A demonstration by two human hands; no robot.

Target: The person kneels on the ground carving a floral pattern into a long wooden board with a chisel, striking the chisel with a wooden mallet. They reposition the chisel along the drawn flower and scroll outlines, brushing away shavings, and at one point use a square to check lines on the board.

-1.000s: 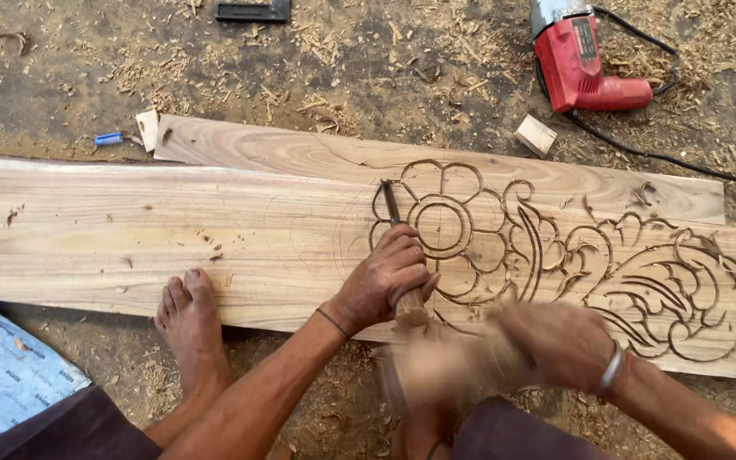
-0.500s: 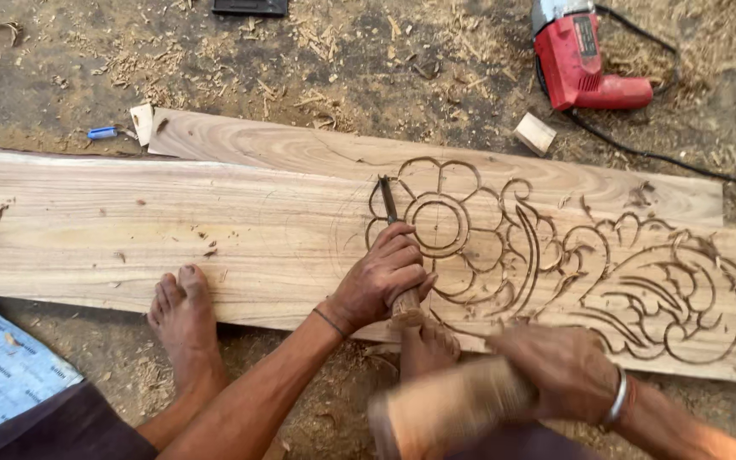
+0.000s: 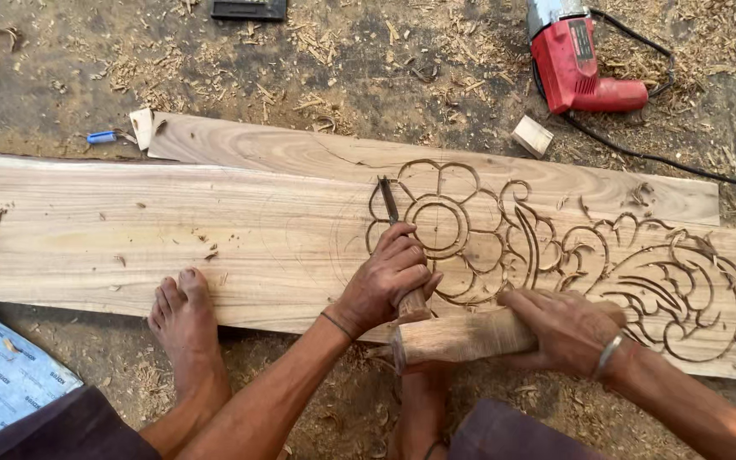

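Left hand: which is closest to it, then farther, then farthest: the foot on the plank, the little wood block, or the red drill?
From the left hand:
1. Foot, on the plank's near edge, toward the left.
2. Wood block, beyond the plank, up right.
3. Red drill, top right.

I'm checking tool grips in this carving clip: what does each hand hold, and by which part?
The left hand grips a chisel around its handle, blade on the plank. The right hand holds a wooden mallet by one end.

The left hand (image 3: 385, 281) hides most of the chisel (image 3: 388, 201); the carved plank (image 3: 215, 230) is cut off at the right edge, and the dark object (image 3: 249, 8) on top is perhaps a stone.
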